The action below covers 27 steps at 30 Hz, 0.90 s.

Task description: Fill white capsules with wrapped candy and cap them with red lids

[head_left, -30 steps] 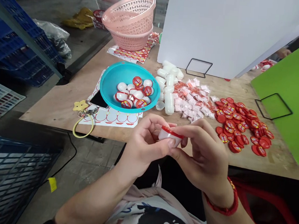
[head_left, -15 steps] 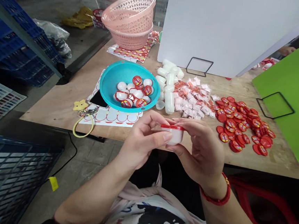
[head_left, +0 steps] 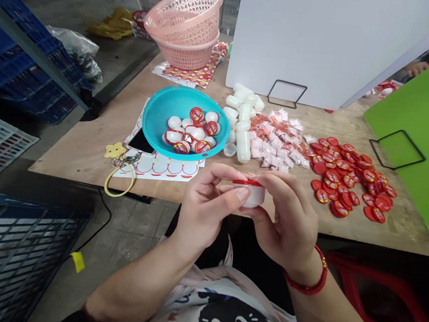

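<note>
Both hands grip one small white plastic cup with a red lid (head_left: 255, 196), held upright over the near table edge. My left hand (head_left: 209, 200) has its thumb against the cup's side and its fingers at the lid. On the other side, my right hand (head_left: 285, 212) has fingertips on the lid and the thumb low on the cup. Beyond them, a turquoise basin (head_left: 159, 111) holds several white cups with red lids. Stacked white cups (head_left: 243, 143), small pink-and-white packets (head_left: 276, 144) and loose red lids (head_left: 342, 177) lie across the table.
Pink baskets (head_left: 188, 53) stand at the back on printed sheets. A white panel (head_left: 292, 42) and a green panel (head_left: 419, 134) have black wire stands. A phone (head_left: 141, 142) and yellow key ring (head_left: 119, 180) lie left. Blue crates (head_left: 13, 263) flank the table; a red stool (head_left: 375, 300) is right.
My hands and the lidded cup have shifted very slightly, the fingers pressing a little closer together over the lid. Both hands keep hold of it.
</note>
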Each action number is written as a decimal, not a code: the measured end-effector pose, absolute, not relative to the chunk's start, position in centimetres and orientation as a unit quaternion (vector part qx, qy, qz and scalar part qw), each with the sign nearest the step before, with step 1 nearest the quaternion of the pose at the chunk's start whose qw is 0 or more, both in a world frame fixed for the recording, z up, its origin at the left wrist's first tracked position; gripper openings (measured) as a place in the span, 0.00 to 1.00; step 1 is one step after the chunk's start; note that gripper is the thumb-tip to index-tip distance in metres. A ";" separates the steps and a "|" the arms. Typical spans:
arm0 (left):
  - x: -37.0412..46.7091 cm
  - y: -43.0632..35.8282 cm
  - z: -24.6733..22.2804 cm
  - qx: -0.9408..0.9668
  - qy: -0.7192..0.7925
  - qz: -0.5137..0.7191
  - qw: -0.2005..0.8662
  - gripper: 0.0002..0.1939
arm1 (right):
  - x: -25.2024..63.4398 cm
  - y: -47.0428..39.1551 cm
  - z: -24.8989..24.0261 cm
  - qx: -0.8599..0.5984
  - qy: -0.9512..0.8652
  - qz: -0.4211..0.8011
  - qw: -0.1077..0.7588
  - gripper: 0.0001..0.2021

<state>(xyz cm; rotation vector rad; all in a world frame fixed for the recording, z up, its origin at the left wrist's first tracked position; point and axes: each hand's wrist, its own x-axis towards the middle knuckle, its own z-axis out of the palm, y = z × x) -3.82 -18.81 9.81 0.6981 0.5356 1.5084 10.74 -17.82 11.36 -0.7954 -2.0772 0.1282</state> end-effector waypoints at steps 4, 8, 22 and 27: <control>-3.6 -18.8 9.2 0.307 0.254 0.674 0.622 0.05 | 10.5 -17.6 11.0 -0.322 -0.832 0.068 0.447 0.17; -3.4 -18.4 8.1 0.325 0.257 0.674 0.612 0.10 | 10.3 -16.9 10.4 -0.344 -0.822 0.103 0.442 0.19; -5.7 -16.3 7.8 0.297 0.309 0.549 0.718 0.20 | 11.5 -14.7 7.7 -0.399 -0.737 0.276 0.471 0.19; -3.4 -17.4 5.8 0.406 0.423 0.559 0.586 0.20 | 10.5 -14.2 7.7 -0.415 -0.755 0.314 0.400 0.22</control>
